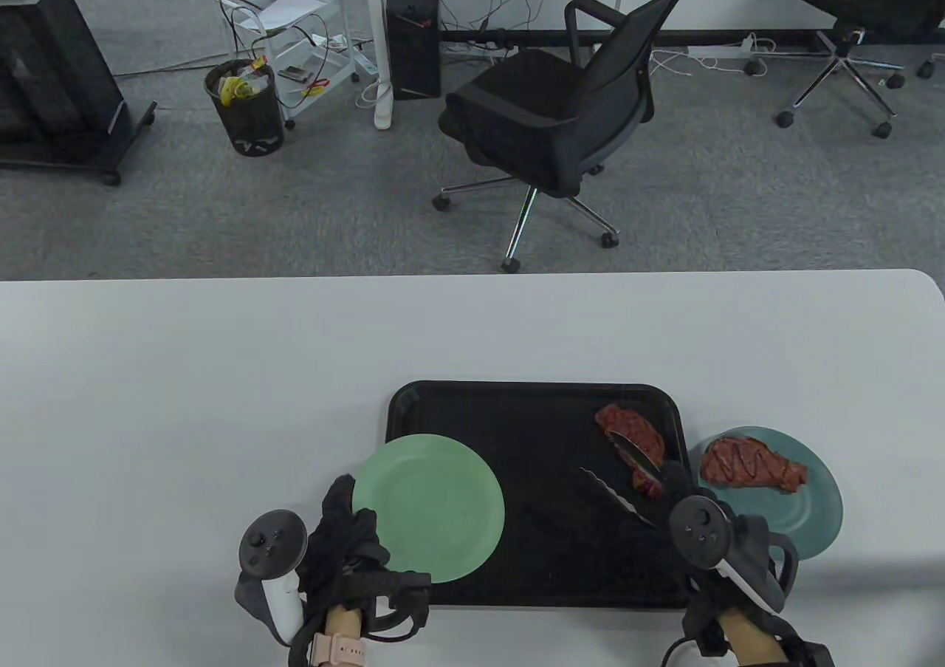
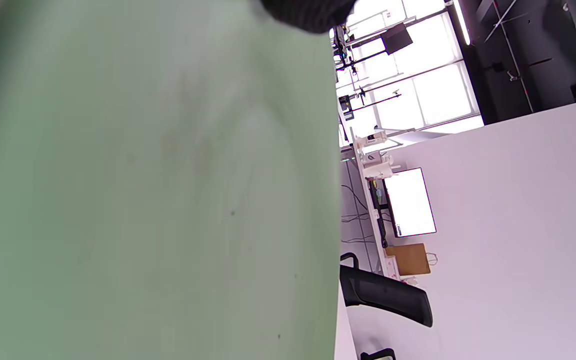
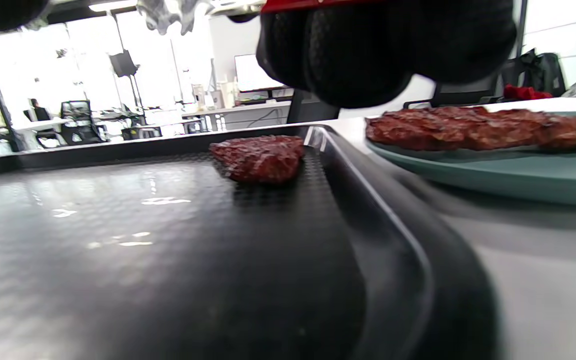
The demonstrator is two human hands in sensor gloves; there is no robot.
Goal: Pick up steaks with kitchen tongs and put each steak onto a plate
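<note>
Where the white table (image 1: 221, 371) meets the grey carpet, a black cabinet on wheels (image 1: 52, 83) stands far left, then a waste bin (image 1: 245, 108) and a white wire cart (image 1: 303, 39), all well apart from the work. At the near edge the left hand (image 1: 347, 541) grips the rim of a green plate (image 1: 432, 508), fingers curled over its left side; the plate hangs partly over the left edge of a black tray (image 1: 531, 416), and in the left wrist view its pale green face (image 2: 143, 200) fills most of the frame and hides what lies beneath it. Beyond the table, past the tray, a black office chair (image 1: 554, 120) faces away. On the tray's right part lies a steak (image 1: 635, 442), and the tongs (image 1: 627, 475) reach over it, one arm lying across the meat and the other on the bare tray just to its left, so the arms stand apart and not clamped on it. The right hand (image 1: 720, 541) holds the tongs' handle end, though the tracker covers the fingers and how they lie cannot be told from above; in the right wrist view dark curled fingers (image 3: 358, 55) hang close before the lens. Just right of the tray a blue plate (image 1: 812, 527) carries a second steak (image 1: 753, 464). Another chair (image 1: 856, 24) stands far right.
</note>
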